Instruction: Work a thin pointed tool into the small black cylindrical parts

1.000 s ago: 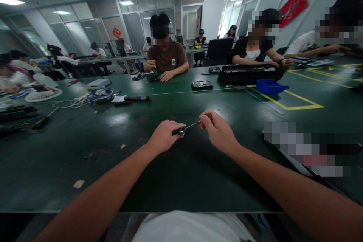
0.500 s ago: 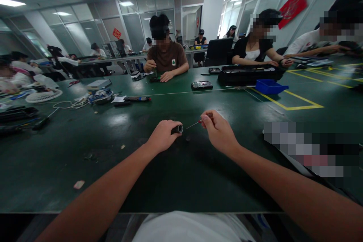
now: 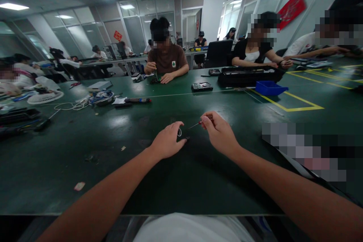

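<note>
My left hand (image 3: 167,143) is curled around a black tube, of which mainly the pale ring-shaped end (image 3: 179,132) shows between thumb and forefinger. Those two fingers are spread apart, and the thumb tip meets or overlaps a small dark piece (image 3: 187,138) on the green table (image 3: 181,189); whether it grips the piece I cannot tell. Just to the right, my right hand (image 3: 217,130) is closed on a thin screwdriver (image 3: 194,125), its shaft pointing left toward the tube. The fingers cover most of its reddish handle.
A blue bin (image 3: 270,87) and an opened device (image 3: 202,86) stand farther back. A cable bundle (image 3: 101,97), a pen-like tool (image 3: 138,100) and a white fan (image 3: 45,97) lie left. Across the table a person in a brown shirt (image 3: 167,58) works.
My left thumb has parted from the forefinger and dropped to the small dark piece on the table. The tube now sits deeper in the hand. My right hand is nearly still.
</note>
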The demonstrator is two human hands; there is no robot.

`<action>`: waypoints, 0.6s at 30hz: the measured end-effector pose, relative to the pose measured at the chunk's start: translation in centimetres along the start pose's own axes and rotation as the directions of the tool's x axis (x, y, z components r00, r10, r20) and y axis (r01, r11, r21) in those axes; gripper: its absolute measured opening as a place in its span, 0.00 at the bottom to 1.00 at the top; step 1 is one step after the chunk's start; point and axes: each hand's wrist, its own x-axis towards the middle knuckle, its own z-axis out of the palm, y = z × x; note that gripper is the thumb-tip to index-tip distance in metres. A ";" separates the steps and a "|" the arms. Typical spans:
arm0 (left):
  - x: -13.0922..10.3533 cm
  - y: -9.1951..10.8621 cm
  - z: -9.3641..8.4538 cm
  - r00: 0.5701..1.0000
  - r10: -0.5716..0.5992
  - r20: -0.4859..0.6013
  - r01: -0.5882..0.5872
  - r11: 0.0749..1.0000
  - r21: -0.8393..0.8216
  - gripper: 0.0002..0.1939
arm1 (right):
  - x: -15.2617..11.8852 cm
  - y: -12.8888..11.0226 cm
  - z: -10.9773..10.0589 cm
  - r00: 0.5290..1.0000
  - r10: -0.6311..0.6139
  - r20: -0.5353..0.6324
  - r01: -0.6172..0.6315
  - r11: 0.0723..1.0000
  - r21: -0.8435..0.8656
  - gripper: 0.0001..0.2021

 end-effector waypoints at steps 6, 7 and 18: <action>0.2 0.2 -0.1 0.995 0.016 0.095 -0.027 0.992 0.123 0.13 | 0.1 -0.1 0.1 1.000 0.010 0.017 -0.010 1.000 -0.028 0.11; 0.2 0.2 -0.1 0.996 0.018 0.093 -0.031 0.990 0.136 0.13 | 0.1 -0.2 0.0 1.000 0.012 0.018 -0.012 0.999 -0.031 0.11; 0.3 0.7 0.6 0.979 0.143 0.145 -0.180 0.938 0.295 0.17 | 0.0 0.0 0.2 1.000 0.002 0.014 -0.002 1.000 0.006 0.11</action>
